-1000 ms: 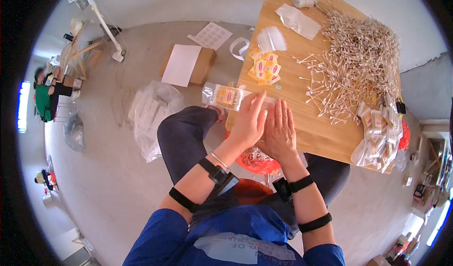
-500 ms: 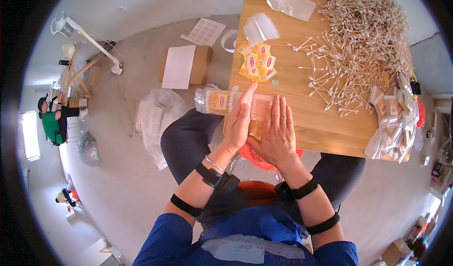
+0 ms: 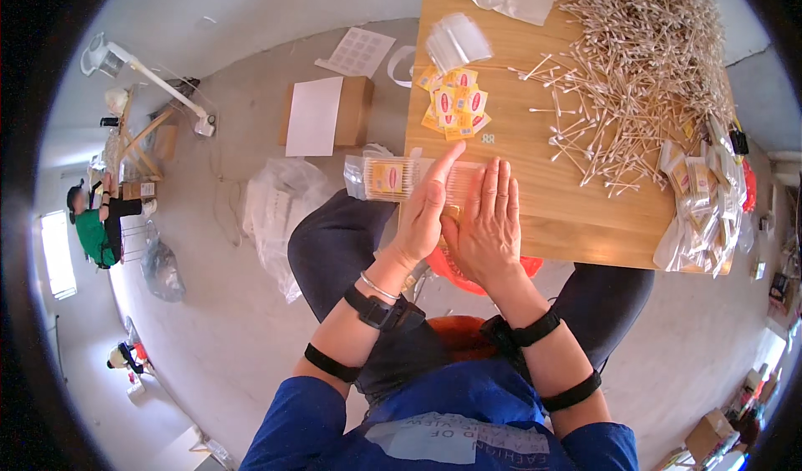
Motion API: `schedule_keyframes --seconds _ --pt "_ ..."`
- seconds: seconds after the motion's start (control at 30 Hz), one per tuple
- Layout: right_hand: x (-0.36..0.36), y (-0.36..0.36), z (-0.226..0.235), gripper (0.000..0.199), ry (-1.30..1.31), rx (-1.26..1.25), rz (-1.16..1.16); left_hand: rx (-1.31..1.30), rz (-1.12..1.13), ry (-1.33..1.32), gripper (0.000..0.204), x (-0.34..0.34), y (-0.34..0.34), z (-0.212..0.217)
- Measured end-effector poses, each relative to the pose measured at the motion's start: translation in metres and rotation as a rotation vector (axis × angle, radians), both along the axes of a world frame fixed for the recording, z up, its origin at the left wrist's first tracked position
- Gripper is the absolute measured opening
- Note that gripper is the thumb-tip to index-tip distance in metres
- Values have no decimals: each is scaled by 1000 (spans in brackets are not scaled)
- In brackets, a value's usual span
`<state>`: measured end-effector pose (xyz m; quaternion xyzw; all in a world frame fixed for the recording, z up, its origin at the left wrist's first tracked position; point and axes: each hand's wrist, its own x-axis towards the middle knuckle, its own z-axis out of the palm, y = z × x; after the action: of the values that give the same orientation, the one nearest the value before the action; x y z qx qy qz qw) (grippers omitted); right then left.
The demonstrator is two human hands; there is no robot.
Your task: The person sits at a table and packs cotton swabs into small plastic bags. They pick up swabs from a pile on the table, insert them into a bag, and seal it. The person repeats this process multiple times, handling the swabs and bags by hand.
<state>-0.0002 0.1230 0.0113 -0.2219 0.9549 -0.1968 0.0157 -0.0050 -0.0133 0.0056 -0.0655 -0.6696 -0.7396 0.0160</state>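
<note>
Pressing flat, we lay our left hand [image 3: 428, 212] and right hand [image 3: 487, 224] side by side, fingers straight, gripping nothing, on a clear packet of cotton swabs [image 3: 401, 178] at the wooden table [image 3: 543, 195] edge; loose swabs [image 3: 643, 78] and yellow labels [image 3: 455, 107] lie beyond.

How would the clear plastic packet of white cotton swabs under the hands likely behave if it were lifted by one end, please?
The clear plastic packet of white cotton swabs probably feels light, being thin film around slim sticks. It overhangs the wooden table edge, so it may sag. The glossy film looks slippery under the left hand and right hand.
</note>
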Motion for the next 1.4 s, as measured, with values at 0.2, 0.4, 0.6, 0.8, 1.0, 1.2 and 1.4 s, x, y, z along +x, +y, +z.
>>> schedule_keyframes --seconds 0.2,0.4,0.6,0.8,1.0,1.2,1.4 --pt "0 -3 -4 79 29 -27 28 80 154 17 75 3 9 -3" --pt "2 -9 -5 78 45 -45 6 86 126 12 73 2 4 -8" --pt "1 -5 -1 80 12 -40 61 172 134 13 72 2 4 -8" --pt "1 -6 -5 81 19 -61 47 151 168 12 72 3 4 -10" --pt "1 -7 -1 80 33 -24 46 212 267 32 74 4 8 -8" --pt "1 -7 -2 78 28 -22 62 130 193 18 73 3 6 -3" --pt "1 -7 -5 78 55 -2 67 -39 196 -10 67 6 2 1"
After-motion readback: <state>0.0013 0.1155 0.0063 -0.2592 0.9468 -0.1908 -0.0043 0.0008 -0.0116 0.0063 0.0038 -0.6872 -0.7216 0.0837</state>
